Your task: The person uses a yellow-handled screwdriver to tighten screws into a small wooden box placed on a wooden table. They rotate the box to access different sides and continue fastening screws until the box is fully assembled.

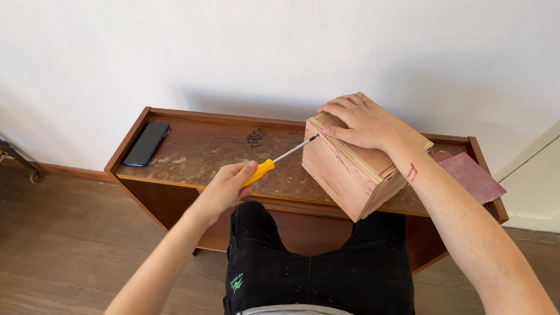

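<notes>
My left hand [228,186] was closed around the yellow-handled screwdriver [272,163], its tip at the upper left edge of the plywood box [350,178]. My right hand [362,123] lay flat on the box's top, fingers spread and pressing. The box sat tilted at the front edge of the wooden cabinet [160,189], right of centre. A dark phone [146,143] lay at the cabinet's left end, loose screws [255,137] near the back edge, reddish sandpaper [473,176] at the right end.

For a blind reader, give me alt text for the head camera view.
A person's left hand drives a yellow-handled screwdriver into a plywood box, steadied by the right hand on a low wooden cabinet. A phone and loose screws lie nearby.
</notes>
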